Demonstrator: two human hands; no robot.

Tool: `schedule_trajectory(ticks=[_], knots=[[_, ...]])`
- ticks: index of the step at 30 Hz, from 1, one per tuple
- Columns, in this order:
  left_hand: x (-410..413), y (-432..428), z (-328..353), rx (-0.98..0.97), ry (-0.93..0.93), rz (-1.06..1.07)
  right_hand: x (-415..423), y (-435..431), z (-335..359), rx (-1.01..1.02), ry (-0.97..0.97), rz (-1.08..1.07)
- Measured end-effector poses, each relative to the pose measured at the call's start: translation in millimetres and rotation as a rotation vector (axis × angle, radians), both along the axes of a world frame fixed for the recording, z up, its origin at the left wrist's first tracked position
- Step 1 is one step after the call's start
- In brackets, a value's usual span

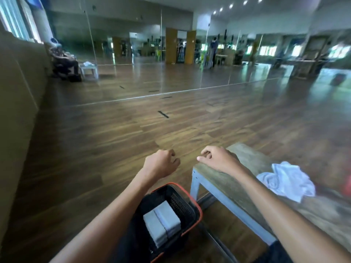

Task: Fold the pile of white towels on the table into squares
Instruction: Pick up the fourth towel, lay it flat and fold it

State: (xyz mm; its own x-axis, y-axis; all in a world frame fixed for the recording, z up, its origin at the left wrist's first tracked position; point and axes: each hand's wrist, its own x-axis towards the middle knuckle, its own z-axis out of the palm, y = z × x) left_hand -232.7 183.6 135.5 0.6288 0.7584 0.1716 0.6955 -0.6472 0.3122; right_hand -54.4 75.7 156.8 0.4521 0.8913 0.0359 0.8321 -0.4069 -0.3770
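A crumpled pile of white towels lies on the low wooden table at the right. My right hand hovers over the table's far left corner with its fingers loosely curled, holding nothing. My left hand hangs in the air over the floor, left of the table, fingers curled into a loose fist and empty. Below my arms a black basket with an orange rim stands on the floor, and a stack of folded white towels lies inside it.
Wooden floor stretches ahead to a mirrored wall. A padded wall panel runs along the left. Something red shows at the right edge, beyond the towels. The table's grey metal frame stands beside the basket.
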Motion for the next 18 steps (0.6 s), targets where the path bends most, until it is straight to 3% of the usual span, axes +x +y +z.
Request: schedule_trajectory(ticks=[8,18], knots=[[83.3,-71.7,39.2,0.044,-0.013,-0.316,52.1,-130.9,22.8,0.113,0.039,-0.305],[151.7,-166.7,39.1,0.007,-0.046,-0.598,70.1,-276.9,10.1,0.087,0.004,-0.603]])
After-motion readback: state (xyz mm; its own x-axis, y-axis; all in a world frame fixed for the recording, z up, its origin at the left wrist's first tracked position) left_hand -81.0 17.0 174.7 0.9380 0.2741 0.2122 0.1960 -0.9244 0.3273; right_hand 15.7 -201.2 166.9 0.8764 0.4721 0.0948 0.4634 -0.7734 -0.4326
